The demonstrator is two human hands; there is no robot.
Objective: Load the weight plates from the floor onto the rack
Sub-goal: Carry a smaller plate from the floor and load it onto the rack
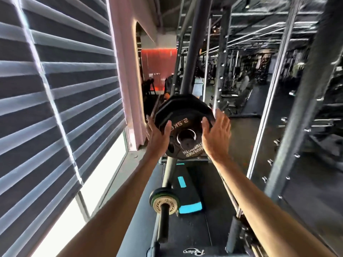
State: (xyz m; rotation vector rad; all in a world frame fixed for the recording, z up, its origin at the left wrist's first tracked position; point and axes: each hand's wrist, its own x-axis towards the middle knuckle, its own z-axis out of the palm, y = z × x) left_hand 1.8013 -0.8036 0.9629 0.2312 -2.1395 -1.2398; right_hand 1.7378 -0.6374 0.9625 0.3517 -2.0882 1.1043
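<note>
A black 2.5 kg weight plate [185, 125] sits on a peg of the rack, its centre hole around the peg's steel end [186, 136]. More black plates [182, 103] are stacked behind it on the same peg. My left hand [157, 135] lies against the plate's left edge with straight fingers. On the right edge my right hand [216, 134] touches the plate, its fingers also straight. The rack's dark upright [194, 51] rises behind the plates.
A lower peg [164, 217] with a small green-edged plate [164, 200] sticks out toward me. A black and cyan step platform [187, 191] lies on the floor below. Window blinds [55, 89] fill the left. Rack uprights [304, 108] stand at right.
</note>
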